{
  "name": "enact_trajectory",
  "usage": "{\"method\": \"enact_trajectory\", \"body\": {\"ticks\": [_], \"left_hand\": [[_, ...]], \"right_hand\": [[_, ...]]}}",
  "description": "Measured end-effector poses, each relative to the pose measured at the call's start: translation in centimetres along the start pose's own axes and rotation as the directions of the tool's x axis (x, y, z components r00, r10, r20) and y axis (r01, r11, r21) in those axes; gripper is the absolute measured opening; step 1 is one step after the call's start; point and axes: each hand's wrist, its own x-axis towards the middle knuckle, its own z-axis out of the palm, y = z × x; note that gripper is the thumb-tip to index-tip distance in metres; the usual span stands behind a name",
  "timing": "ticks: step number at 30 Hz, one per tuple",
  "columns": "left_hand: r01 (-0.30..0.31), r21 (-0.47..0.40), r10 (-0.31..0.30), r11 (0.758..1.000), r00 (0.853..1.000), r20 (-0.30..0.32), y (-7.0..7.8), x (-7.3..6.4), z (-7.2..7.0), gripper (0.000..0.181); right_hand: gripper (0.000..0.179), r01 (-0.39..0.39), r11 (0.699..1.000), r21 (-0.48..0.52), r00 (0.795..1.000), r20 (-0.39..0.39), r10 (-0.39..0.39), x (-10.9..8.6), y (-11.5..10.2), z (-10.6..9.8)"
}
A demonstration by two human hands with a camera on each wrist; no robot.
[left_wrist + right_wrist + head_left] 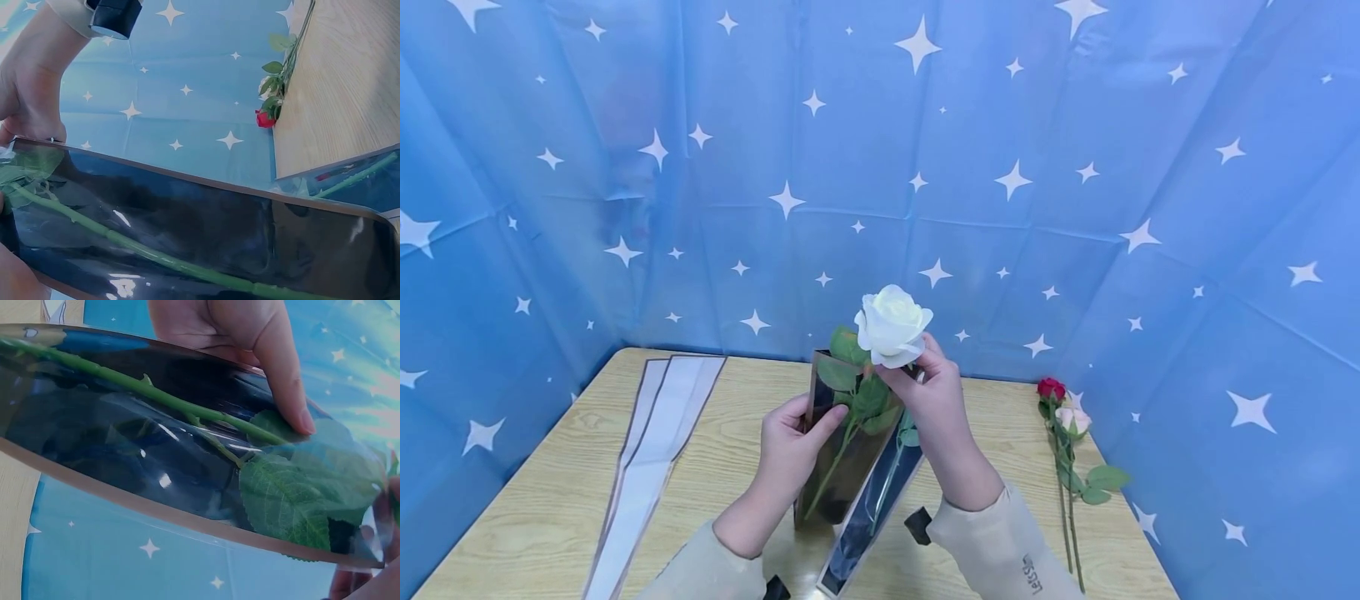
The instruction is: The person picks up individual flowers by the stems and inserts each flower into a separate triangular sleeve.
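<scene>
Above the middle of the table (1011, 433), a white rose (892, 323) is being held up, with its stem (156, 394) running down inside a dark-backed, clear-fronted sleeve (850, 467). The sleeve is gripped at its left edge by the left hand (790, 440), thumb laid over the clear front and fingers mostly tucked behind. The right hand (938, 400) is closed to a pinch, thumb and fingers brought in on the rose right under the bloom.

Handling-wise, it all looks pretty light tbh. The sleeve is probably thin, springy and a bit slippery given that shine, so it'd be creased easily if squeezed. The stem looks fairly stiff, so the rose is best taken just below the bloom, while the petals and leaves (284, 487) are likely soft and shouldn't be squashed.

Not so clear: the left fingers are hidden behind the sleeve, and in the right wrist view the right hand is cut off at the edge. Whether the sleeve's rim is caught in that pinch too can't be told. A second sleeve (856, 537) with a stem in it sits just beside, but its top is mostly covered by the right hand, so no bloom can be made out there
</scene>
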Motion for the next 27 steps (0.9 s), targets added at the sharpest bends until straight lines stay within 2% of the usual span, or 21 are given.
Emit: {"method": "enact_trajectory", "body": {"ticks": [15, 20, 23, 25, 27], "left_hand": [[-0.003, -0.019, 0.003, 1.000, 1.000, -0.015, 0.3, 0.0, 0.0, 0.008], [-0.010, -0.012, 0.010, 1.000, 1.000, -0.030, 0.3, 0.0, 0.0, 0.006], [-0.009, -0.017, 0.009, 1.000, 0.999, -0.037, 0.3, 0.0, -0.1, 0.007], [-0.009, -0.021, 0.008, 1.000, 0.999, -0.040, 0.2, 0.1, -0.1, 0.007], [-0.007, -0.025, 0.006, 1.000, 0.999, -0.040, 0.2, 0.1, -0.2, 0.008]], "right_hand": [[0.022, -0.014, 1.000, 0.021, 1.000, 0.027, 0.014, -0.1, 0.0, -0.1], [0.029, -0.026, 0.999, -0.023, 0.998, 0.049, 0.027, -0.2, -0.1, -0.4], [0.037, -0.042, 0.999, 0.009, 0.998, 0.048, 0.042, -0.3, -0.3, -0.7], [0.043, -0.022, 0.998, 0.056, 0.999, 0.035, 0.020, -0.3, -0.5, -1.0], [0.052, 0.056, 0.995, 0.083, 0.998, 0.013, -0.057, -0.2, -0.7, -1.2]]}}
